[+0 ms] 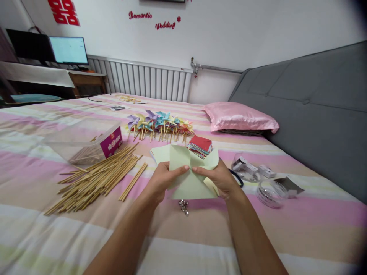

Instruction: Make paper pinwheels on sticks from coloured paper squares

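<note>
Both my hands hold a pale green paper sheet (189, 183) just above the striped bed, its corners folded toward the middle like a pinwheel. My left hand (160, 179) grips its left side, thumb pressing a flap at the centre. My right hand (219, 177) holds the right side, fingers pinching the folded corners. A small heap of metal pins (183, 206) lies on the bed right under the paper. A stack of coloured paper squares (200, 145) sits just behind it.
A spread of wooden sticks (97, 179) and a clear plastic box (86, 143) lie to the left. Finished pinwheels (159, 124) lie farther back. Clear tape rolls (271, 193) and a pink pillow (239, 116) are to the right, by the grey headboard (321, 110).
</note>
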`<state>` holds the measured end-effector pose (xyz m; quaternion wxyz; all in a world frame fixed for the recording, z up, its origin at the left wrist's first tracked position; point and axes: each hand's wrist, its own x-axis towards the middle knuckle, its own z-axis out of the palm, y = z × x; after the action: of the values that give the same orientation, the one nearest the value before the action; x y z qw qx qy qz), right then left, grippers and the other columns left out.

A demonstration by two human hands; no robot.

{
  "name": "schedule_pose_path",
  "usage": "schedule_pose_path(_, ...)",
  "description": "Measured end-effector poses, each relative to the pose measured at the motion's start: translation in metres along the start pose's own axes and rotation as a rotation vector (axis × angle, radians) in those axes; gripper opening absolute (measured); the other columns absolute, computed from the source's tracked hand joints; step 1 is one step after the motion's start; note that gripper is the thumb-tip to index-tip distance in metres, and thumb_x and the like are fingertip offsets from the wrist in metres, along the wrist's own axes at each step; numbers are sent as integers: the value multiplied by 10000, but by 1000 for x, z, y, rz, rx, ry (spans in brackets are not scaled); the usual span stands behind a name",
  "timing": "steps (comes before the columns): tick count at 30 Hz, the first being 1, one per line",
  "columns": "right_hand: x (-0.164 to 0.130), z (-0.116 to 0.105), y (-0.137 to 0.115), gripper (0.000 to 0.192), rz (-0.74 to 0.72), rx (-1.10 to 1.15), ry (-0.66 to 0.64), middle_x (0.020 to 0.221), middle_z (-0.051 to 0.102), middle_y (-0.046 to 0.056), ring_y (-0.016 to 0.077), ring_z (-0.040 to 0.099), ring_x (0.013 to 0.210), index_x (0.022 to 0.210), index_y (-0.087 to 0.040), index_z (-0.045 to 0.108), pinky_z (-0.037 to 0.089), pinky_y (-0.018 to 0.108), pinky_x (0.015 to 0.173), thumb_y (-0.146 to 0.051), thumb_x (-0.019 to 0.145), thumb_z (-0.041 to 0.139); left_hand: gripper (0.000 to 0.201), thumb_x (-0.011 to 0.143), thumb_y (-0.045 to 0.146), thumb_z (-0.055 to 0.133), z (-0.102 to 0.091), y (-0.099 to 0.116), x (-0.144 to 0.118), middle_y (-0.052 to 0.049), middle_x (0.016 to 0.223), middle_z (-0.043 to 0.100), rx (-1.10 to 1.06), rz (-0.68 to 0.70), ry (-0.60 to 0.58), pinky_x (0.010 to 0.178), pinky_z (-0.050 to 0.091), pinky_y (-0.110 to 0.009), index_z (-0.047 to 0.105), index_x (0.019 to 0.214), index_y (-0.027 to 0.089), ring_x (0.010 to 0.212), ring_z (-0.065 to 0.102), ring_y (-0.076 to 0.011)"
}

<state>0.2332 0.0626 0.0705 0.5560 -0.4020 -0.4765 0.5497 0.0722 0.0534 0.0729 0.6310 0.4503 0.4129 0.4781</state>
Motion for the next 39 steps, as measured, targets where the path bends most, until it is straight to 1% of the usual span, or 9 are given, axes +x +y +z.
schedule_pose_path(3,1,0,2,398,-18,-22,14,870,742,68,280,674,870,861,-175,715,540,394,734,-265,487,819,359,595,374,778,-1,1,0,-147,807,721,-7,2,12,592,491,-294,719,817,98,655,659,-227)
schedule_pose_path(8,3,2,5,368,-90,-67,10,885,741,74,276,674,848,850,-176,723,537,399,736,-268,503,800,400,578,378,785,-1,1,0,-154,789,718,-13,-40,79,550,494,-303,712,843,88,616,651,-227)
schedule_pose_path(14,5,2,8,404,-138,-216,58,881,742,73,288,673,846,904,-183,724,534,411,719,-253,510,785,424,547,354,799,1,2,1,-150,804,720,-53,-45,109,583,501,-324,710,866,89,654,661,-250)
schedule_pose_path(19,4,2,7,416,-151,-312,92,884,741,78,307,667,866,923,-176,726,523,436,749,-249,517,777,390,540,310,787,3,4,1,-129,770,719,-73,-74,130,579,491,-330,712,861,100,631,652,-241)
schedule_pose_path(22,2,2,5,416,-154,-354,59,939,733,86,315,660,904,947,-178,722,510,446,785,-248,539,770,364,538,274,771,3,4,1,-123,761,717,-65,-81,156,581,485,-323,710,852,100,627,644,-235)
schedule_pose_path(25,1,0,2,422,-133,-394,16,985,723,95,312,654,935,975,-174,714,508,441,795,-260,565,767,354,550,243,748,3,3,1,-114,771,716,-51,-63,153,599,478,-310,703,870,99,647,640,-225)
schedule_pose_path(31,0,-2,1,416,-145,-474,3,998,720,92,306,648,959,999,-182,706,506,445,807,-276,598,760,353,566,217,724,4,2,1,-112,789,713,-48,-49,140,626,475,-307,692,895,93,678,639,-223)
schedule_pose_path(35,1,-4,6,416,-157,-470,-14,1024,713,89,311,645,969,1022,-187,697,496,460,828,-289,621,747,349,565,210,725,3,1,2,-108,784,709,-42,-48,130,638,481,-320,689,892,93,698,643,-235)
schedule_pose_path(39,1,-3,5,426,-131,-487,-22,1031,711,86,306,643,981,1039,-177,686,498,446,839,-285,631,742,337,571,220,733,1,1,1,-89,757,706,-33,-45,113,636,488,-312,694,884,100,686,644,-225)
